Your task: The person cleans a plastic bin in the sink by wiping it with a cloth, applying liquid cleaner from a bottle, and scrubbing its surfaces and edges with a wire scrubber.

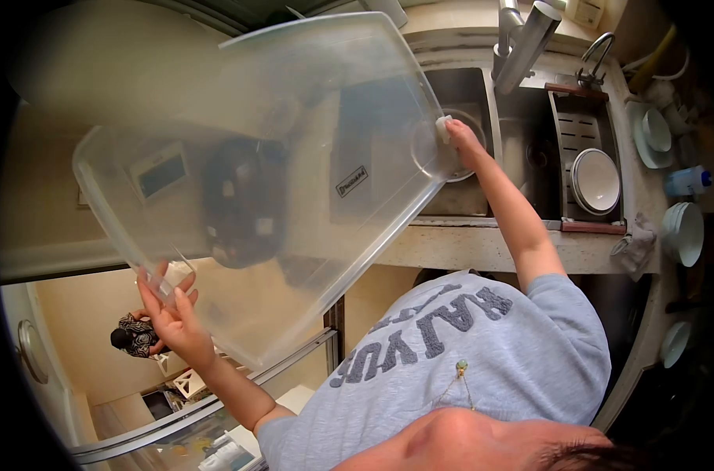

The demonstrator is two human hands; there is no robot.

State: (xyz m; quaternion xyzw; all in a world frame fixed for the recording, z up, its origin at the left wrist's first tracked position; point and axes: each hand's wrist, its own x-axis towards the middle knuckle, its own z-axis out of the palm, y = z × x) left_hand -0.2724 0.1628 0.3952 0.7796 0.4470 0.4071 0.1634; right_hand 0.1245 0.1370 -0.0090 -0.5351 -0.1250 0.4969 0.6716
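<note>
A large translucent plastic storage box (310, 196) is tilted in front of me, held up between both hands. My right hand (460, 141) is closed on its right edge, at a white clip-like piece. At the box's lower left end, my left hand (176, 322) grips the edge near another pale clip, its fingers partly spread and seen partly through the plastic. A small dark-lettered label (352, 181) marks the box's side. Dark shapes show blurred through the wall, and I cannot tell whether they are inside or behind it.
Right of the box is a double sink (522, 149) with a faucet (525, 47). A rack (577, 118) there holds white bowls (595, 181). More bowls (682, 235) and a cloth (635, 245) lie at the counter's right. Another person (137, 334) is beyond the sliding-door track (215, 404).
</note>
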